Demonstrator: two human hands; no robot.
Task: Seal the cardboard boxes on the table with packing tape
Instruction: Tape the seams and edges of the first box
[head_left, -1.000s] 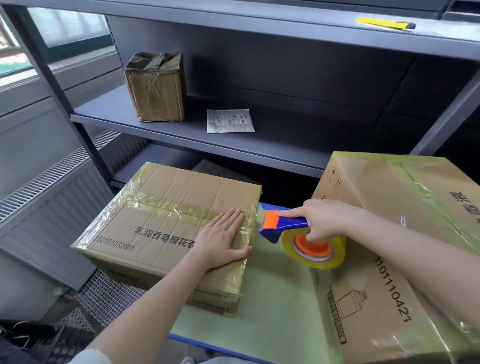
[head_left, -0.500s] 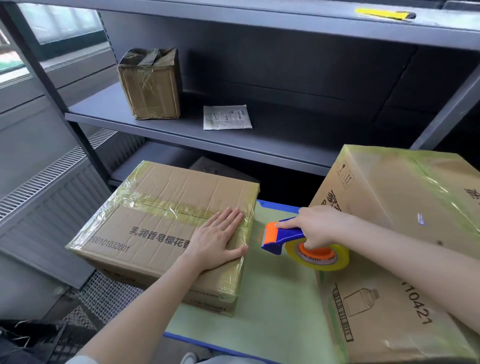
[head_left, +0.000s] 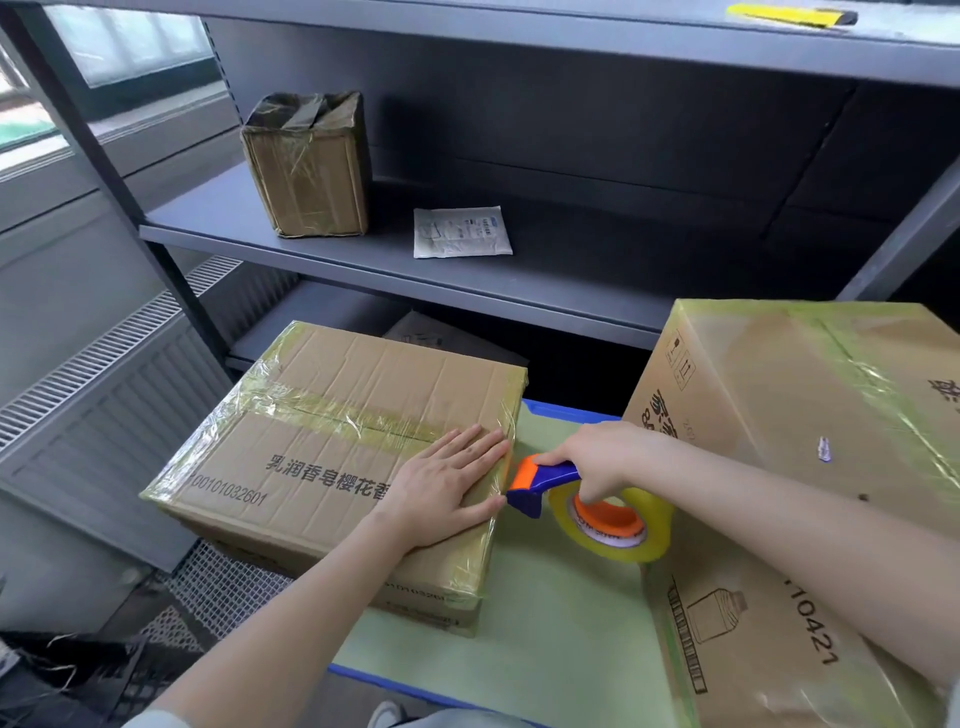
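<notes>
Left hand lies flat, fingers straight, on the taped box; right hand grips the tape dispenser just beside its edge.

My left hand flat, palm down, fingers straight and together, forearm reaching in from lower left. My right hand curled, gripping the tape dispenser, forearm extended from the right.

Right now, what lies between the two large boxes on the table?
In the head view, the tape dispenser, gripped by the right hand, lies there over the green table.
</notes>
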